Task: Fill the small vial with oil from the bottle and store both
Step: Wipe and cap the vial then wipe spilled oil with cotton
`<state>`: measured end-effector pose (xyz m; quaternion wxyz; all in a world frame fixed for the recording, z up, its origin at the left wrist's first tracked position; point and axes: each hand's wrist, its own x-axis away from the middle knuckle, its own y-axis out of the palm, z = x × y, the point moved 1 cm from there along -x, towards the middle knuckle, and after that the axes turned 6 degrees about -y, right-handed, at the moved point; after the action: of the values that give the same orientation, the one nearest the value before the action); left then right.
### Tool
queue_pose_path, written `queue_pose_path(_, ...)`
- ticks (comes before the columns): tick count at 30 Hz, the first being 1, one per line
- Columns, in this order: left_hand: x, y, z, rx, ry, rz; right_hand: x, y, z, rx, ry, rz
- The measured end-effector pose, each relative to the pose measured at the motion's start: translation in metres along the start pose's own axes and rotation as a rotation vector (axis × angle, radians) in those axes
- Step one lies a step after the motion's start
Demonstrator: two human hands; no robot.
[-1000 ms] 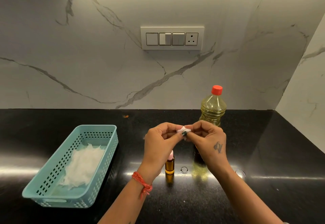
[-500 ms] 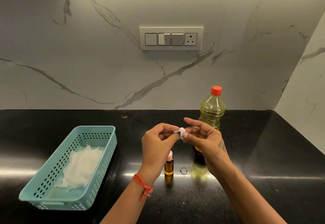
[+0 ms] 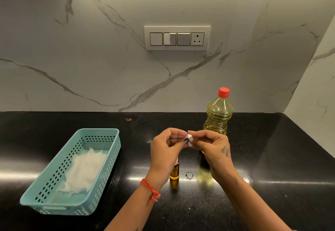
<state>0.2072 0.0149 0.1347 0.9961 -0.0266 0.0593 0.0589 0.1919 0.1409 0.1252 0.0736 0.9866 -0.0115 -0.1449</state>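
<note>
A small amber vial (image 3: 174, 173) stands upright on the black counter, its top partly hidden behind my left wrist. The oil bottle (image 3: 219, 114) with a red cap stands behind my right hand, holding yellow oil. My left hand (image 3: 167, 149) and my right hand (image 3: 211, 148) meet above the vial, both pinching a small white piece with a dark part (image 3: 188, 139) between their fingertips.
A teal perforated basket (image 3: 107, 151) with white padding (image 3: 83, 171) inside sits at the left. A small metal ring (image 3: 189, 175) lies on the counter right of the vial. The marble wall with a switch plate (image 3: 177, 38) rises behind; a side wall closes the right.
Both hands have stayed together over the vial, shifting slightly while they work the small white piece. The vial, bottle and basket have not moved.
</note>
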Motion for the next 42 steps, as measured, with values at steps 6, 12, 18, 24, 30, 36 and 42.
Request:
queue_pose_path(6, 0.0, 0.001, -0.003, -0.254, 0.19, 0.106, 0.002, -0.001, 0.0, -0.021, 0.078, 0.001)
queue_pose_path(12, 0.003, 0.003, -0.003, -0.288, 0.226, 0.15, 0.003, -0.002, -0.004, -0.085, 0.118, 0.007)
queue_pose_path(18, 0.004, 0.001, -0.005, -0.032, 0.03, 0.058, -0.001, -0.01, -0.003, -0.175, 0.202, -0.01)
queue_pose_path(24, 0.002, -0.002, -0.006, 0.005, 0.015, 0.048, 0.001, -0.006, 0.0, -0.224, 0.211, -0.037)
queue_pose_path(30, 0.004, 0.0, -0.011, -0.169, 0.126, 0.119, 0.009, 0.001, 0.012, -0.18, 0.153, 0.012)
queue_pose_path(36, 0.004, -0.003, -0.019, -0.295, 0.218, 0.192, 0.004, -0.001, 0.009, 0.001, 0.135, -0.136)
queue_pose_path(42, -0.005, -0.02, -0.036, -0.407, 0.144, 0.015, -0.01, -0.007, 0.016, 0.097, 0.222, -0.222)
